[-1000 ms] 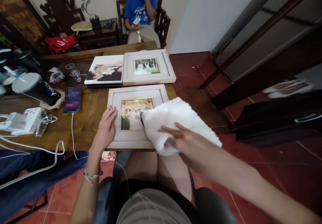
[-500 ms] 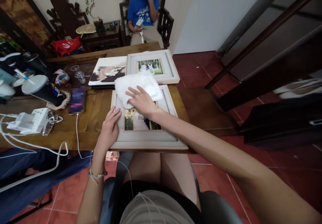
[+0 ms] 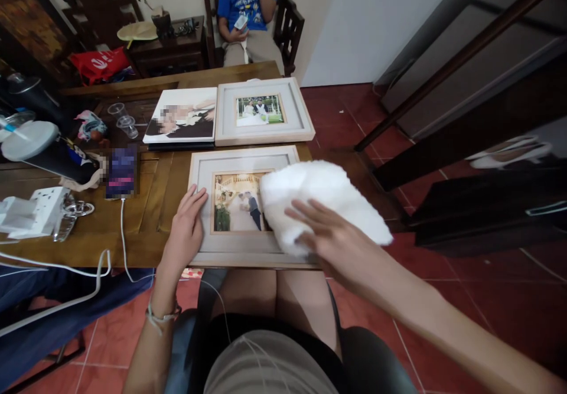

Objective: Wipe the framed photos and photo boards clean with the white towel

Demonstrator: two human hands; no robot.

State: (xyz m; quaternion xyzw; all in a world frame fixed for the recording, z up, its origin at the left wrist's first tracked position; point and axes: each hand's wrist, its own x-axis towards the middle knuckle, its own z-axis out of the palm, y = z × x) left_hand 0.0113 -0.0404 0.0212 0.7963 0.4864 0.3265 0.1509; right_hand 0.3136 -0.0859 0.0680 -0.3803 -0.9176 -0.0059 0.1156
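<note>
A framed wedding photo (image 3: 237,202) lies flat at the front edge of the wooden table, in a pale wood picture frame (image 3: 248,258). My left hand (image 3: 183,228) rests along its left side, fingers stretched out and lying on the frame's border. At the right side, my right hand (image 3: 325,231) grips a white cloth (image 3: 328,196), its fingers pressing into the folds. The cloth covers the frame's right part and hangs out past the table edge. My right thumb is partly hidden in the cloth.
Behind lie a second framed photo (image 3: 261,110) and a photo album (image 3: 186,113). To the left are a phone (image 3: 121,172) on a charging cable, a power strip (image 3: 39,208), a lidded tumbler (image 3: 53,152) and small plastic cups (image 3: 126,123). A person (image 3: 248,16) sits opposite.
My right hand has swept the white cloth from the frame's top to its right side, uncovering the photo. My left hand keeps its place on the frame. The view has shifted slightly.
</note>
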